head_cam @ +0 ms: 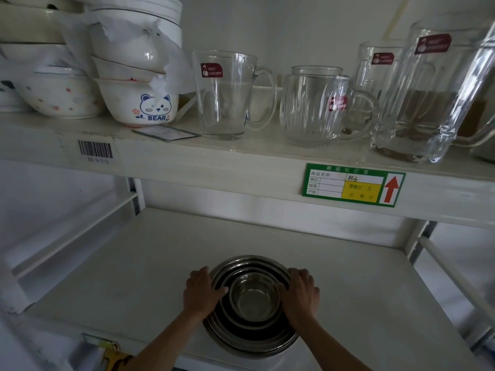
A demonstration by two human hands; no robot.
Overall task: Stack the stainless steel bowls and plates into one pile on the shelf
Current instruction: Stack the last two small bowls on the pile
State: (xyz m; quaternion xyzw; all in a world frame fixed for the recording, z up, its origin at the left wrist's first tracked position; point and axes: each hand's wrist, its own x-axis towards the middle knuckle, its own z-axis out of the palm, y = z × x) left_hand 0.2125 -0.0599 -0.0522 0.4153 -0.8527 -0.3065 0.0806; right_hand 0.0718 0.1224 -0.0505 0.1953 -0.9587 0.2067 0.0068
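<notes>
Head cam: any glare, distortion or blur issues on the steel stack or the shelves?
Head view: wide-angle bowing curves the white upper shelf edge; soft reflections, no blown glare, inside the nested stainless steel bowls; the tall clear glass pitcher at the right edge looks stretched and tilted; both hands sharp.

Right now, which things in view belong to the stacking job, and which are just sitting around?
Part of the job:
- nested steel bowls
- lower shelf under them
- left hand and right hand, one on each side of the pile

Just there:
- glass mugs
- glass pitcher
- bear bowl and other ceramic bowls
- green price tag
- barcode sticker
</notes>
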